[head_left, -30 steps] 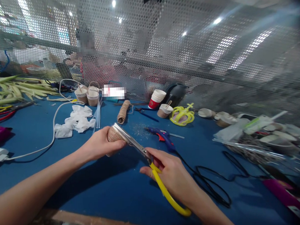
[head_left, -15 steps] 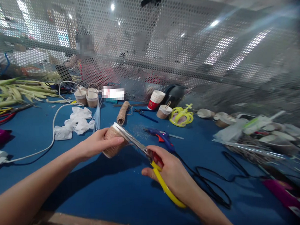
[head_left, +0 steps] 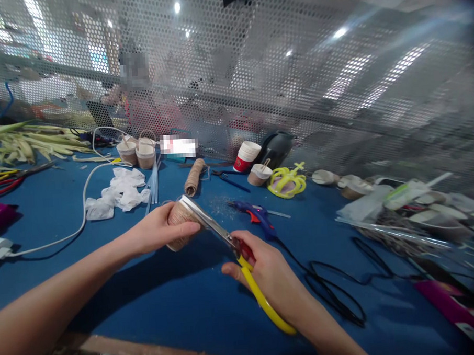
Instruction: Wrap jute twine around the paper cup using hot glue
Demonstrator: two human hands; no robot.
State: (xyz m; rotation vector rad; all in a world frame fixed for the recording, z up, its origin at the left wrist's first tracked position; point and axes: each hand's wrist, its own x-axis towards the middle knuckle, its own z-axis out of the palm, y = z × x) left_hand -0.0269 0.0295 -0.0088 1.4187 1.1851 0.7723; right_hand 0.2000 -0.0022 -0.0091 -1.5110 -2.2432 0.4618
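My left hand [head_left: 160, 229] is wrapped round a paper cup wound in brown twine [head_left: 178, 215], tilted on its side above the table. A pair of scissors [head_left: 261, 298] with yellow and red handles is in my right hand [head_left: 269, 275], fingers around the grips. Its blades lie along the cup's white rim; I cannot tell whether they cut into it. Beyond the cup lies a spool of twine [head_left: 195, 178]. A blue glue gun [head_left: 256, 215] rests to the right of the blades, its dark cord running toward the right front.
White crumpled cloth pieces [head_left: 123, 190] and clear glue sticks [head_left: 154, 182] lie left. Twine-wrapped cups [head_left: 145, 154] stand behind them. At the back are blue pliers [head_left: 233, 181], stacked cups [head_left: 247, 155] and a yellow crown [head_left: 287, 183]. A plastic bag [head_left: 364, 206] and more cups crowd the right.
The cup in my left hand has shifted slightly to the right and turned a little. The scissors stay at its rim, their yellow handle a touch lower.
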